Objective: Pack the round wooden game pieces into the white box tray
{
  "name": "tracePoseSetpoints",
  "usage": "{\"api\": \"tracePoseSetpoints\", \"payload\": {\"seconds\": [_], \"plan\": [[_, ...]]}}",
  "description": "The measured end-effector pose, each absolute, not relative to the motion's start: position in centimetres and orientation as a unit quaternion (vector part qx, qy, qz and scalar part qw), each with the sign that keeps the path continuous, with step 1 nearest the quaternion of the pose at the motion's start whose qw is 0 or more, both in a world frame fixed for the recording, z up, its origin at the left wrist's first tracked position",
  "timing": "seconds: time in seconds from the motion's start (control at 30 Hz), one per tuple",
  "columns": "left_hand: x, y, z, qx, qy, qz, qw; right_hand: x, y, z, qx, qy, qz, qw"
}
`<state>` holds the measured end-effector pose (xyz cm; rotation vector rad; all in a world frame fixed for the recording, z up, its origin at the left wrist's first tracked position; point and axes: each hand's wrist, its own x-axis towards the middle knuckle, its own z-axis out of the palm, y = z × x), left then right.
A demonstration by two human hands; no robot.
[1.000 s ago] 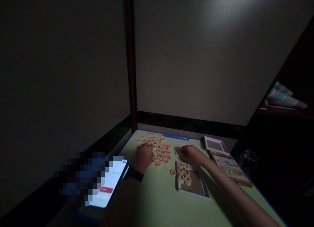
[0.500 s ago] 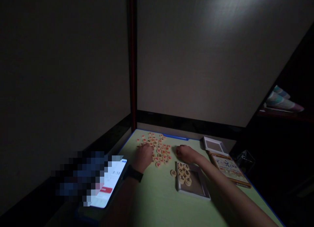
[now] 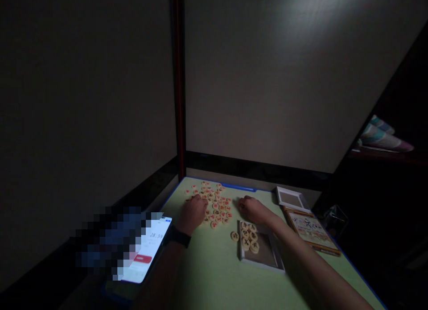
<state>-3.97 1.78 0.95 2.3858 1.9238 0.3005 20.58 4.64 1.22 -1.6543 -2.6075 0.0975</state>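
Note:
My left hand (image 3: 194,212), with a dark band on its wrist, is closed at the left side of a spread of round Chinese chess pieces (image 3: 216,206) marked in red and black. Its fingertips are hidden, so I cannot make out what they hold. Right of the spread, my right hand (image 3: 251,209) hovers or rests with curled fingers; whatever is in them is hidden. Below it lies a shallow open box (image 3: 262,266) with several black-marked pieces (image 3: 250,235) in rows along its left side. One loose black-marked piece (image 3: 234,236) lies just left of the box.
On the green table (image 3: 214,274), a lit phone (image 3: 149,252) leans at the left edge. A white box part (image 3: 293,199) and a printed box lid (image 3: 310,229) lie at the right. Walls rise behind the table. A blue strip (image 3: 239,187) marks its far edge.
Both hands stay in nearly the same places, with only slight finger movement. The whole view has shifted a little. The pieces in the box look the same.

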Motion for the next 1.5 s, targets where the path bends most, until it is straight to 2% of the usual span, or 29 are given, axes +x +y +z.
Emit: {"api": "tracePoseSetpoints", "payload": {"seconds": [0.1, 0.27, 0.33, 0.4, 0.5, 0.67, 0.93, 1.07, 1.5], "plan": [[-3.7, 1.8, 1.0, 0.775, 0.62, 0.122, 0.02, 21.6, 3.7, 1.8, -0.527, -0.847, 0.038, 0.068], [-1.9, 0.8, 0.7, 0.812, 0.536, 0.228, 0.035, 24.5, -0.6, 2.8, -0.487, -0.84, 0.123, 0.203], [-0.8, -0.2, 0.8, 0.831, 0.503, 0.225, 0.073, 25.4, -2.8, 3.1, -0.477, -0.835, 0.16, 0.224], [0.2, -1.3, 0.9, 0.858, 0.469, 0.17, 0.126, 25.8, -4.8, 3.4, -0.47, -0.829, 0.196, 0.23], [1.2, -2.6, 1.0, 0.887, 0.407, 0.098, 0.196, 25.6, -6.7, 3.4, -0.474, -0.818, 0.234, 0.227], [2.0, -3.4, 1.3, 0.882, 0.391, 0.077, 0.251, 25.2, -7.5, 3.4, -0.505, -0.806, 0.247, 0.184], [3.0, -3.8, 1.0, 0.877, 0.413, 0.067, 0.235, 26.6, -7.4, 2.8, -0.542, -0.791, 0.257, 0.117], [3.2, -3.9, 0.7, 0.878, 0.417, 0.075, 0.224, 26.3, -7.2, 2.0, -0.549, -0.808, 0.2, 0.074], [3.2, -4.1, 1.7, 0.875, 0.418, 0.07, 0.233, 25.4, -7.7, 2.5, -0.536, -0.82, 0.192, 0.063]]}}
